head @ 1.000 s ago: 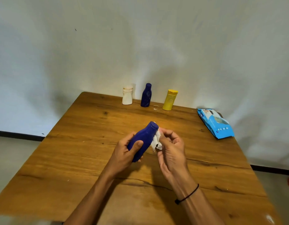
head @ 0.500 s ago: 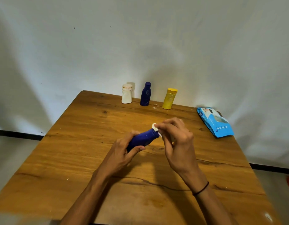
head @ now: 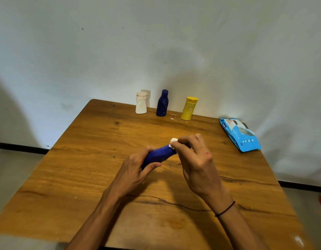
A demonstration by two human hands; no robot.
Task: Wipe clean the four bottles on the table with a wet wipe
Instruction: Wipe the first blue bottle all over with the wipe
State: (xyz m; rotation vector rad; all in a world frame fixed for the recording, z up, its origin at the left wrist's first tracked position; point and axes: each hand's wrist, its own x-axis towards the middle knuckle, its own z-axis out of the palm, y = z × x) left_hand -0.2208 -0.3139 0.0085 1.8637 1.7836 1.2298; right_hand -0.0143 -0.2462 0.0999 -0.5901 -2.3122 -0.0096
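Blue plastic was what I had in my left hand (head: 132,170): a dark blue bottle (head: 158,154), lying almost on its side above the wooden table (head: 83,177), its cap end pointing up and to the right. My left fingers and thumb were wrapped round its lower body, thumb lying along the near side. My right hand (head: 195,159) sat just beside it, fingers bunched tight over the neck and cap, pinching a wad of white wet wipe (head: 173,142) against the top of the bottle; only a small fold of the wipe peeked out above my fingertips, and the cap itself was hidden under it. A thin black band (head: 225,211) circled my right wrist. Along the far edge of the table, by the white wall (head: 156,42), three more bottles stood upright in a row: a squat white bottle (head: 141,105) on the left, a second dark blue bottle (head: 162,103) in the middle, a yellow bottle (head: 189,108) on the right, each near its neighbour but not touching. Well apart from them, at the right edge of the table, a light blue pack of wipes (head: 240,135) lay flat.
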